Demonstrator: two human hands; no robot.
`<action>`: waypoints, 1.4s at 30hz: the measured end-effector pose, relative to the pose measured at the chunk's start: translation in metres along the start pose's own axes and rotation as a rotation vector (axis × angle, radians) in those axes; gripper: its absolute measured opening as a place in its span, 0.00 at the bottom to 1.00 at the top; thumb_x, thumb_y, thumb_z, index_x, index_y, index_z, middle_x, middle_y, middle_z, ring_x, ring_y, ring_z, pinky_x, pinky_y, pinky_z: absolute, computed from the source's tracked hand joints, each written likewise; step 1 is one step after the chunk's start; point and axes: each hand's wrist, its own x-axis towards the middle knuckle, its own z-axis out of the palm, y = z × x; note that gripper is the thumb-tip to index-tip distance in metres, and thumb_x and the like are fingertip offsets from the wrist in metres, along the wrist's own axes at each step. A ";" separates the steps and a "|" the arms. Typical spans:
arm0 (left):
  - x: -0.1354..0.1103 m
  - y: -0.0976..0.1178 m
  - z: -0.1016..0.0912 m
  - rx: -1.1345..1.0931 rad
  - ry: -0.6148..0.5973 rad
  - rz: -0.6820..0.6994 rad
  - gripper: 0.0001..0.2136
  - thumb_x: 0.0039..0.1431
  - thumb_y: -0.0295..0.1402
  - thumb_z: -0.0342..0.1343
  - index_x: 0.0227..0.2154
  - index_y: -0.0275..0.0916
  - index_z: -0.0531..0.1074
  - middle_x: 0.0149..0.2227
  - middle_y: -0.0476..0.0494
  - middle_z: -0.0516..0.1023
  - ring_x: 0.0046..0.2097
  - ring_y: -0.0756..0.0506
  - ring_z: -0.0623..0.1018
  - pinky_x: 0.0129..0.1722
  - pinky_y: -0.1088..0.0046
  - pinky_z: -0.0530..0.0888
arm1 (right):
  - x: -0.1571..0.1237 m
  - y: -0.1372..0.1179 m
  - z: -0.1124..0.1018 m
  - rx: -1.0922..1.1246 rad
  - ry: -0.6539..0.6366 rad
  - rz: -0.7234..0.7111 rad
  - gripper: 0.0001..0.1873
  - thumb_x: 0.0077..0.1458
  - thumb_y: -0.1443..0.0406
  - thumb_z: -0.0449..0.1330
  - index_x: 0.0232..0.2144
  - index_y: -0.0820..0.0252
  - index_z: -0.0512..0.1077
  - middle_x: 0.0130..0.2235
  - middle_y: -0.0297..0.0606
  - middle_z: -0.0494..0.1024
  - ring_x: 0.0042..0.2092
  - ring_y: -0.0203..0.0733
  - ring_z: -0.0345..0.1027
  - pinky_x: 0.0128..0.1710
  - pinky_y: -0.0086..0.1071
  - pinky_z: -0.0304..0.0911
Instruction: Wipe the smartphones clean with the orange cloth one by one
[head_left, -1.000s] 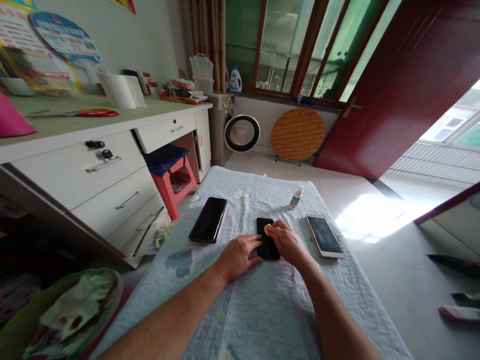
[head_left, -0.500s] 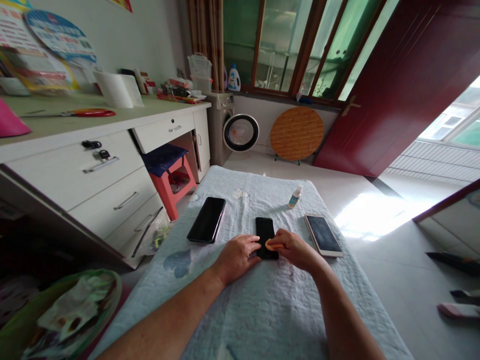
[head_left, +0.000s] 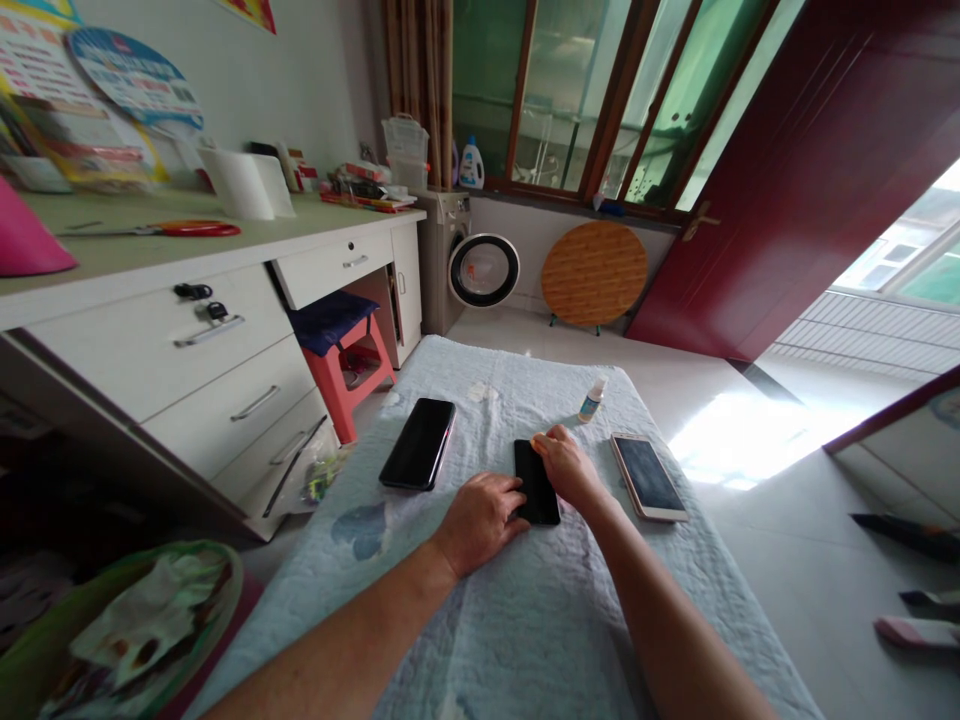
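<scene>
One orange pad (head_left: pixel 537 443) pinched in right fingers (head_left: pixel 556 435) has moved up the black phone (head_left: pixel 540 498), parted left fingers (head_left: pixel 508 482) touching it.

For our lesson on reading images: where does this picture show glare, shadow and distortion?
Head view: glare burns out a patch of floor right of the pale blue cloth; head view: the small bottle casts a soft shadow leftward; head view: the red door slants steeply, probably wide-angle distortion.

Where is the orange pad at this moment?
In the head view, just right of centre, the orange pad is in the right hand, at the far end of the middle phone.
</scene>
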 end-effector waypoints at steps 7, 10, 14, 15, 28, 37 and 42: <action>0.000 0.000 -0.001 0.009 0.007 0.003 0.11 0.57 0.39 0.59 0.40 0.41 0.75 0.47 0.43 0.77 0.48 0.40 0.75 0.50 0.63 0.69 | 0.002 -0.014 0.003 -0.052 -0.008 -0.069 0.13 0.64 0.64 0.46 0.37 0.56 0.71 0.41 0.39 0.68 0.38 0.37 0.62 0.34 0.28 0.52; 0.000 0.000 -0.001 -0.001 0.009 0.014 0.10 0.58 0.39 0.59 0.40 0.41 0.75 0.46 0.44 0.77 0.47 0.41 0.75 0.49 0.63 0.68 | -0.003 -0.015 0.000 -0.006 -0.011 -0.113 0.12 0.63 0.65 0.47 0.37 0.56 0.71 0.41 0.38 0.69 0.37 0.37 0.62 0.35 0.27 0.53; -0.001 0.002 -0.003 -0.005 -0.007 0.043 0.09 0.60 0.38 0.57 0.39 0.41 0.75 0.42 0.45 0.78 0.45 0.42 0.75 0.48 0.64 0.68 | -0.016 -0.012 -0.010 0.102 -0.070 -0.185 0.13 0.62 0.66 0.47 0.35 0.56 0.73 0.38 0.36 0.68 0.35 0.35 0.62 0.36 0.26 0.54; -0.001 0.002 -0.004 -0.003 -0.011 0.048 0.09 0.60 0.38 0.57 0.39 0.41 0.75 0.42 0.45 0.78 0.45 0.42 0.75 0.48 0.64 0.68 | -0.019 -0.011 -0.013 0.130 -0.106 -0.209 0.13 0.61 0.67 0.48 0.34 0.56 0.73 0.38 0.35 0.68 0.35 0.34 0.62 0.36 0.26 0.55; -0.003 0.005 -0.002 0.056 0.000 0.044 0.08 0.59 0.37 0.57 0.39 0.41 0.74 0.43 0.44 0.78 0.45 0.41 0.75 0.50 0.61 0.67 | -0.004 -0.004 -0.006 0.083 -0.014 -0.107 0.16 0.64 0.64 0.46 0.33 0.59 0.73 0.35 0.36 0.67 0.34 0.33 0.62 0.36 0.26 0.54; -0.002 0.006 0.000 0.022 -0.004 0.010 0.09 0.58 0.36 0.58 0.39 0.38 0.75 0.46 0.42 0.77 0.47 0.41 0.76 0.50 0.65 0.70 | 0.013 -0.018 -0.001 -0.023 -0.029 -0.130 0.15 0.62 0.67 0.47 0.34 0.58 0.73 0.38 0.37 0.68 0.35 0.34 0.63 0.34 0.26 0.53; -0.001 0.005 0.002 0.027 0.001 0.007 0.10 0.57 0.35 0.60 0.40 0.38 0.75 0.47 0.42 0.77 0.48 0.42 0.76 0.51 0.65 0.70 | 0.020 -0.023 0.000 -0.042 -0.091 -0.118 0.16 0.61 0.68 0.46 0.37 0.57 0.75 0.41 0.38 0.69 0.38 0.34 0.65 0.37 0.25 0.54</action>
